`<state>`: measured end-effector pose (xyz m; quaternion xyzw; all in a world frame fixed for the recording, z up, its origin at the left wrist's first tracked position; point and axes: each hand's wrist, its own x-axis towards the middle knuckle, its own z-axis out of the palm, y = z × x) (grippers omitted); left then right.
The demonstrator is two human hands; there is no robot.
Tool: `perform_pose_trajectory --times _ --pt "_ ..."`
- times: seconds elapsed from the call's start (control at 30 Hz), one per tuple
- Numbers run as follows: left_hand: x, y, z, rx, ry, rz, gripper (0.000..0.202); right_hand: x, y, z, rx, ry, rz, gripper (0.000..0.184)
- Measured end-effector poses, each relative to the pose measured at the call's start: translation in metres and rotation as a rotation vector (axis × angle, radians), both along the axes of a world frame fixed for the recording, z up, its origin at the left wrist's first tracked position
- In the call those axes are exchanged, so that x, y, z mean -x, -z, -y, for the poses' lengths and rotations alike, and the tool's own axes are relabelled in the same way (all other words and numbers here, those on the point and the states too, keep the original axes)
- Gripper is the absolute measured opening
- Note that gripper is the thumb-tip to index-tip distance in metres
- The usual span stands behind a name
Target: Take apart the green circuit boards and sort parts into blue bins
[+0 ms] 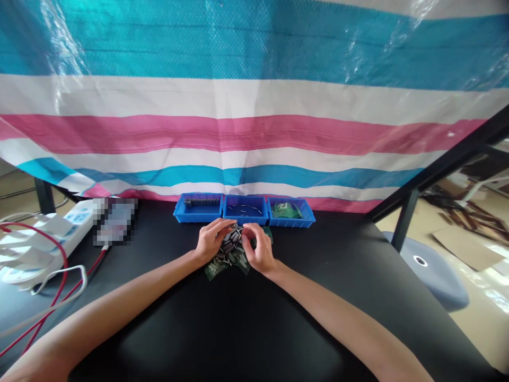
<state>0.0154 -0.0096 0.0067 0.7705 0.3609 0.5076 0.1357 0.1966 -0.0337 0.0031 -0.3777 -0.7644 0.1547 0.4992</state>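
My left hand [210, 241] and my right hand [260, 248] meet over a heap on the table. The fingers of both are curled and pinched close together around small metallic bits; exactly what each one grips is too small to make out. Beneath and between them lies a pile of small dark and silvery metal parts [229, 245]. Green pieces, perhaps packets or boards [217, 269], stick out under the near side of the pile. Just beyond my hands stand a left blue bin [199, 217], a middle blue bin [245, 219] and a right blue bin [292, 223].
Small cylindrical metal parts line the left bin, thin pins lie in the middle one, green pieces in the right. A white power strip [83, 212] with plugs and red and white cables [63, 270] occupies the black table's [338, 270] left side. Striped sheeting [254, 132] hangs behind.
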Motion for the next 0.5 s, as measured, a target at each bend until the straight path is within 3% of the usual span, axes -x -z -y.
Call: perform_pose_trajectory --times 0.5 --pt "0.0013 0.0062 -0.0002 0.008 -0.110 -0.034 0.022 -0.0005 -0.0082 -0.0010 0.004 -0.060 0.067 0.036"
